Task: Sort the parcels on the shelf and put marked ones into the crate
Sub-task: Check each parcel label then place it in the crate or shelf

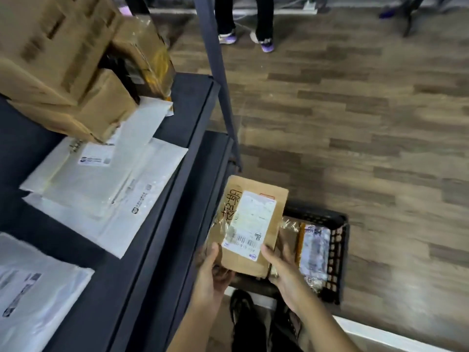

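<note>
four boxes (250,224), four mailers (101,189), one crate (337,250)

Upper left, the stacked cardboard boxes (58,59) are motion-blurred and cut by the frame edge. The held box (250,224) hides much of the crate (338,250). A bystander's legs (245,19) are cropped at top.

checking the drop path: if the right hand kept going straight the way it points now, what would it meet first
Most likely the cardboard parcel it already holds with the left hand: the right hand points up and left into it. The black crate lies lower, to its right, though depth is unclear.
</note>
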`<move>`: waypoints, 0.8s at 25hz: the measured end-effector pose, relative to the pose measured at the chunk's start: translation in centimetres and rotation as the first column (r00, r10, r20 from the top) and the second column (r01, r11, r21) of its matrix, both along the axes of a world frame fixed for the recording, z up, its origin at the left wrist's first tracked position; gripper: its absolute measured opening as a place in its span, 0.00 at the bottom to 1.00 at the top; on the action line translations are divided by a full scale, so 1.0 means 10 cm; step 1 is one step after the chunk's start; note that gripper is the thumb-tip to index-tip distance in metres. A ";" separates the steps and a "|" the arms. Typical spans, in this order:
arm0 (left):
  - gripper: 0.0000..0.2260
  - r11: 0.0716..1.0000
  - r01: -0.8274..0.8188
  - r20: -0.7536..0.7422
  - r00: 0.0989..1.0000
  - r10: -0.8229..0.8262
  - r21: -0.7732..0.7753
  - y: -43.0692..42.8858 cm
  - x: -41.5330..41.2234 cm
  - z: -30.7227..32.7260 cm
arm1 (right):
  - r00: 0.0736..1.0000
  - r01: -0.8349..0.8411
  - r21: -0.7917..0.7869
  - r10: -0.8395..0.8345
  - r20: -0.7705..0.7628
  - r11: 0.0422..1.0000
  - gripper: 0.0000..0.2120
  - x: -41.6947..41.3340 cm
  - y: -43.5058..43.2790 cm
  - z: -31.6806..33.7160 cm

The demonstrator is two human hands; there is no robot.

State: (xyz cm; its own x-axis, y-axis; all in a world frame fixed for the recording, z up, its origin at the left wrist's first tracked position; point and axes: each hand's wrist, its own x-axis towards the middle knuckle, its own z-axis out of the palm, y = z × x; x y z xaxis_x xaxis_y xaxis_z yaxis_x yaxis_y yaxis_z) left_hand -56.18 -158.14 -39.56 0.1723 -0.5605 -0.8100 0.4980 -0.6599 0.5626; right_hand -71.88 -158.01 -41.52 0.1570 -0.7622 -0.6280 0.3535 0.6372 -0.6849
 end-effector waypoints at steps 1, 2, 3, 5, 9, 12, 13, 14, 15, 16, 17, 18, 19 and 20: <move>0.19 0.999 0.005 0.014 1.000 -0.005 0.050 -0.04 0.01 -0.20 | 1.000 0.014 0.018 -0.014 -0.007 1.000 0.48 0.01 -0.01 -0.19; 0.17 0.996 0.010 0.022 1.000 -0.012 0.094 -0.11 0.02 -0.44 | 0.999 0.037 0.042 -0.036 -0.010 0.998 0.48 0.01 -0.04 -0.41; 0.14 0.992 0.008 0.029 1.000 -0.012 0.129 -0.15 0.01 -0.69 | 0.998 0.057 0.067 -0.056 -0.011 0.996 0.47 0.00 -0.08 -0.66; 0.10 0.988 0.018 0.048 0.999 -0.026 0.151 -0.22 -0.04 -1.16 | 0.996 0.087 0.134 -0.085 -0.019 0.987 0.47 0.00 -0.13 -1.14; 0.12 0.943 0.251 0.229 0.926 -0.299 0.217 -0.42 -0.04 -1.99 | 0.990 0.104 0.196 -0.083 -0.112 0.975 0.47 -0.03 -0.23 -2.01; 0.09 0.783 0.548 0.399 0.674 -0.621 0.293 -0.66 0.12 -2.68 | 0.990 0.055 0.220 -0.024 -0.139 0.974 0.38 -0.04 -0.35 -2.74; 0.05 0.739 0.597 0.395 0.626 -0.672 0.312 -0.72 0.17 -2.93 | 0.992 0.037 0.219 -0.008 -0.129 0.975 0.33 -0.03 -0.38 -2.99; 0.05 0.691 0.631 0.403 0.564 -0.721 0.352 -0.76 0.21 -3.19 | 0.993 0.021 0.214 0.004 -0.117 0.977 0.30 -0.01 -0.40 -3.25; 0.06 0.639 0.653 0.413 0.492 -0.766 0.407 -0.78 0.25 -3.45 | 0.994 0.004 0.213 0.019 -0.109 0.977 0.29 0.03 -0.42 -3.49; 0.10 0.583 0.664 0.413 0.419 -0.809 0.469 -0.76 0.30 -3.71 | 0.994 -0.008 0.214 0.031 -0.104 0.977 0.29 0.08 -0.42 -3.72; 0.16 0.527 0.666 0.399 0.354 -0.846 0.528 -0.73 0.35 -3.95 | 0.992 -0.020 0.218 0.046 -0.113 0.976 0.29 0.13 -0.41 -3.92; 0.23 0.459 0.667 0.359 0.294 -0.886 0.587 -0.69 0.38 -4.14 | 0.991 -0.034 0.214 0.061 -0.121 0.976 0.30 0.19 -0.40 -4.10; 0.27 0.388 0.667 0.300 0.250 -0.921 0.636 -0.66 0.41 -4.33 | 0.985 -0.063 0.203 0.093 -0.142 0.977 0.28 0.25 -0.39 -4.30; 0.30 0.331 0.667 0.245 0.223 -0.944 0.667 -0.62 0.43 -4.49 | 0.982 -0.092 0.195 0.122 -0.146 0.976 0.27 0.30 -0.38 -4.46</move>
State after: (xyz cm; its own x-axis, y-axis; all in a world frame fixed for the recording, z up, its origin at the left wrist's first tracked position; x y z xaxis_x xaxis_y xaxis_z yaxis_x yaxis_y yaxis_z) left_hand -51.88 -164.31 -84.49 0.2402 -0.3595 -0.9017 -0.7288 -0.6803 0.0771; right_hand -68.87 -161.81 -86.16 0.1195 -0.6132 -0.7809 0.1744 0.7872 -0.5915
